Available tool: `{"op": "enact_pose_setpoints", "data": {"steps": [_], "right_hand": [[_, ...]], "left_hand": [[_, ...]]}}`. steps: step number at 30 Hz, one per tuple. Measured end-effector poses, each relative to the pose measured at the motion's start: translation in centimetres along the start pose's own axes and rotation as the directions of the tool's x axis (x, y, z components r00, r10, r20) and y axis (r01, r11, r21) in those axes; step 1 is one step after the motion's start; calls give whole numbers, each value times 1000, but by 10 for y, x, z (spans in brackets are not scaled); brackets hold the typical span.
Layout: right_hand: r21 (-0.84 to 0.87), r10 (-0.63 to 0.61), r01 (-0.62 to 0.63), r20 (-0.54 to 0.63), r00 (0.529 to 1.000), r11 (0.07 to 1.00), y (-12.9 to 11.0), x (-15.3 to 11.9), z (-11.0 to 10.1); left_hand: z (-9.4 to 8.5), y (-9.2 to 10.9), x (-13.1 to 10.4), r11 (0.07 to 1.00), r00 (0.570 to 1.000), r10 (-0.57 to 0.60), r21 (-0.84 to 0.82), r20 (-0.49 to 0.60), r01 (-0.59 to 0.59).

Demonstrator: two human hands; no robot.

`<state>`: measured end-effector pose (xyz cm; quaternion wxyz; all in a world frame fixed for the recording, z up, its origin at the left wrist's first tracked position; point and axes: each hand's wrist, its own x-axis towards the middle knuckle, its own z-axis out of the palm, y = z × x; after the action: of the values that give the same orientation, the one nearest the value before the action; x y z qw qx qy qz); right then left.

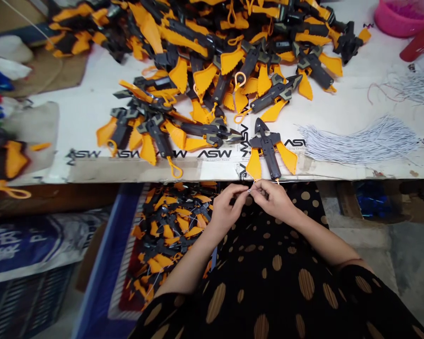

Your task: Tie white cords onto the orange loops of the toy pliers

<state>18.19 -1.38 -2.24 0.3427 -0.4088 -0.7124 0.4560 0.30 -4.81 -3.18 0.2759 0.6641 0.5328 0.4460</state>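
My left hand [229,202] and my right hand [273,197] meet at the table's front edge, both with fingers closed in a pinch. A tiny pale bit shows between their fingertips, too small to name. Just beyond them a black toy with orange wings [267,147] lies on the table, its dark pointed tip facing away from me. The tail end of this toy almost reaches my right hand. A bundle of thin white strings [360,141] rests to the right of it.
A large heap of similar black-and-orange toys [198,42] covers the table's far side. Below left, a blue crate [101,263] holds many more. A pink bowl [397,21] and a red cylinder [419,42] stand far right. More white strings [415,87] lie nearby.
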Motion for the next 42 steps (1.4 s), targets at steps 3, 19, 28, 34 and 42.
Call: {"op": "enact_pose_setpoints", "data": {"steps": [3,19,28,34,42], "right_hand": [[31,80,-83,87,993,996,-2,1,0],[-17,85,-85,17,996,996,-1,-2,5],[60,159,-162,53,986,985,2,-5,3],[-64,18,-17,15,1000,998,1,-15,-6],[-458,-136,-12,-289,948,889,31,-48,-52]], "left_hand": [[-5,-5,1,980,982,188,62,30,-190],[-7,-10,-3,943,978,-160,-274,131,191],[-17,-26,14,793,867,433,353,248,-497],[-31,-22,17,741,844,443,406,302,-534],[-44,-5,37,839,890,233,382,392,-387]]}}
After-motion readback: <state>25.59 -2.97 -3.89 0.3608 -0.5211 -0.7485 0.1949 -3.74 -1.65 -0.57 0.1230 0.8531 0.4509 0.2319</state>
